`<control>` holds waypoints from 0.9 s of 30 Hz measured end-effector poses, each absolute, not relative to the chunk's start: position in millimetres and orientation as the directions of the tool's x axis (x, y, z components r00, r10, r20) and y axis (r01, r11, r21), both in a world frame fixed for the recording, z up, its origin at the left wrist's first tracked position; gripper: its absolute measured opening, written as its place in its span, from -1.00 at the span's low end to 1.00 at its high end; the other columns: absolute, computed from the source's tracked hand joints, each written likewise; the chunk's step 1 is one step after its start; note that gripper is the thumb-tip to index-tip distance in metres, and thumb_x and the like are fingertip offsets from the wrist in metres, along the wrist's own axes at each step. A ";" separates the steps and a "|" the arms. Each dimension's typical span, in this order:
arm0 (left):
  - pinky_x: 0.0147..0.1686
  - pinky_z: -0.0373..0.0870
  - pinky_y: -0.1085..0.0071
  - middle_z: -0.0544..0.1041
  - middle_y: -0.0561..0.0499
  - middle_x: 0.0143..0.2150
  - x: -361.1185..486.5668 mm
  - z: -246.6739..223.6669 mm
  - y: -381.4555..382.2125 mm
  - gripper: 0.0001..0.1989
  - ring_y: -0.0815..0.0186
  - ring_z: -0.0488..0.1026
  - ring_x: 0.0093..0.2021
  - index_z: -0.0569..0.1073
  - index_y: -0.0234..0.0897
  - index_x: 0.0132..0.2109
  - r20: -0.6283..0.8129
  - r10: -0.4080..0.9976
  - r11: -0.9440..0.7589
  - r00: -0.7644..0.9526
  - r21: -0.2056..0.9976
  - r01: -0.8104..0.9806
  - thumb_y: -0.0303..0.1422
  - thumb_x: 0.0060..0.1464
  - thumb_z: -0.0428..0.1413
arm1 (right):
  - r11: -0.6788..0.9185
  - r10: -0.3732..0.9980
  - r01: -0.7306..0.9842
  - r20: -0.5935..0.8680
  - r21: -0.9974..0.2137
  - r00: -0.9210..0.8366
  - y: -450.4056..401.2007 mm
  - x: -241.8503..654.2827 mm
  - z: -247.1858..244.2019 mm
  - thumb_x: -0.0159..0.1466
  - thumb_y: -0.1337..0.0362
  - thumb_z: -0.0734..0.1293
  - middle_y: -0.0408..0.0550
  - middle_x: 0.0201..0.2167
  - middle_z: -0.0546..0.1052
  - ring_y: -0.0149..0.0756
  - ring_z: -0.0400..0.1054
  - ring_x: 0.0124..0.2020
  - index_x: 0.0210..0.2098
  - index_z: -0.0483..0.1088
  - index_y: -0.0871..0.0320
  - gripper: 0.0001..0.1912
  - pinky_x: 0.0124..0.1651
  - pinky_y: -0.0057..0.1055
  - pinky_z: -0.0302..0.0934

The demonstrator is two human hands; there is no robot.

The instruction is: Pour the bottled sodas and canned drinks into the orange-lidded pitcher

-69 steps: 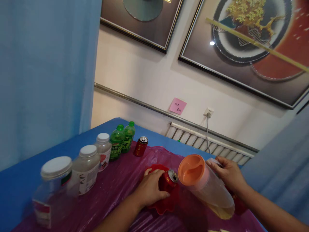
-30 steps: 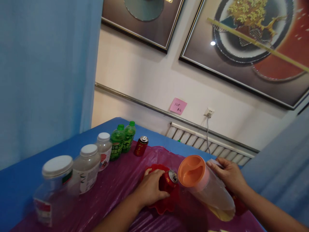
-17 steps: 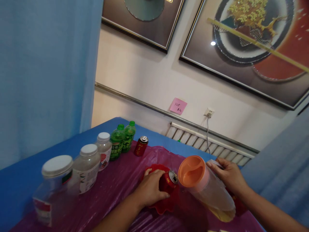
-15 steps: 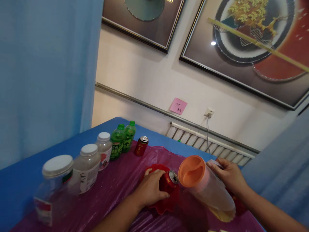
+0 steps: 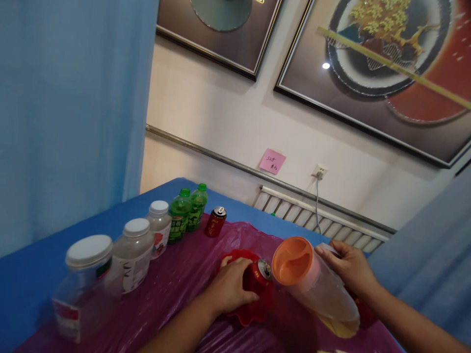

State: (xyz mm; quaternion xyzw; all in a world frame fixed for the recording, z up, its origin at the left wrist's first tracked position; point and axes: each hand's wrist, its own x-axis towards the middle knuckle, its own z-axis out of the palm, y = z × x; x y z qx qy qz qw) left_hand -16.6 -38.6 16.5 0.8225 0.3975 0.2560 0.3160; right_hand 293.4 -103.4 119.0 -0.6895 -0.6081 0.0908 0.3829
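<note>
My left hand [image 5: 232,285] is closed around a red drink can [image 5: 257,277], which leans to the right over a red scalloped dish [image 5: 250,314]. In my right hand [image 5: 349,267] is the handle of a clear plastic pitcher [image 5: 320,294] with an orange lid [image 5: 292,260]. The pitcher is tilted, its lid end close to the top of the can. Some yellowish liquid seems to lie at its bottom. No stream between pitcher and can is visible. Another red can [image 5: 216,223] stands upright farther back.
Along the left stand several clear jars with white caps, the largest jar [image 5: 86,289] nearest, then two green bottles [image 5: 179,215]. Purple plastic sheeting [image 5: 176,294] covers part of the blue table [image 5: 154,196]. A radiator [image 5: 287,208] lies beyond, and a blue curtain [image 5: 69,108] hangs left.
</note>
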 end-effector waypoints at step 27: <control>0.35 -0.03 -0.06 0.57 -0.09 0.15 -17.6 18.0 -39.4 -0.36 -0.09 0.45 0.18 0.50 -0.19 0.07 0.168 0.809 -0.482 0.563 0.737 0.474 -0.23 -0.23 0.41 | 0.024 0.900 0.781 0.353 -0.624 0.254 -104.5 289.3 116.7 0.11 -0.30 0.38 -0.22 -0.62 0.21 -0.39 0.08 -0.54 -0.60 0.26 0.11 -0.40 -0.51 -0.45 -0.01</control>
